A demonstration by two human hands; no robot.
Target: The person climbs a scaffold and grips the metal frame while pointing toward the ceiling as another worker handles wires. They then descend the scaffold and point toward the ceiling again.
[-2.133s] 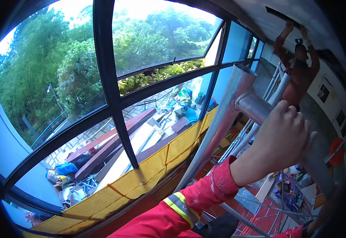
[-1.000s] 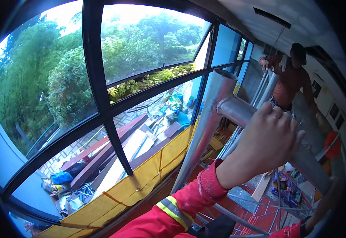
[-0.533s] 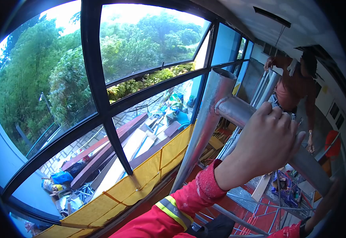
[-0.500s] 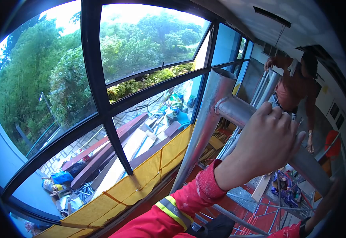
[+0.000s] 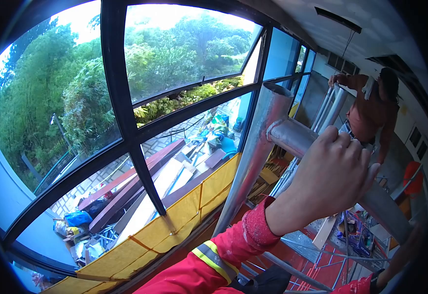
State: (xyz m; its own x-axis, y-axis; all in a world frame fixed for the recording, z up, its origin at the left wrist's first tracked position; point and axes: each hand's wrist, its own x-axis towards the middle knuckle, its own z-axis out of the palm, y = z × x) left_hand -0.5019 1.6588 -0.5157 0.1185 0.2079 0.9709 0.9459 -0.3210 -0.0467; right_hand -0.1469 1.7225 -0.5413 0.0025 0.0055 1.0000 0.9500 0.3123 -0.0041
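L hand (image 5: 334,174) is wrapped over the horiz. scaffold rail (image 5: 295,136), fingers curled shut round it, just right of where it joins the upright post (image 5: 255,152). R hand: only the forearm (image 5: 401,255) shows at the dark lower-right edge, so can't tell its grip. Rail looks like galv. steel tube: stiff, heavy, smooth, prob. slick if damp. It's best held on bare tube, clear of the joint collar. Mind the post's open top rim. Window frame (image 5: 118,93) is near on the left, co-worker (image 5: 376,117) well apart beyond, and there's an open drop w/ clutter below.

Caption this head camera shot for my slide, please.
Left hand grips a scaffold tube beside the window; a co-worker stands beyond.
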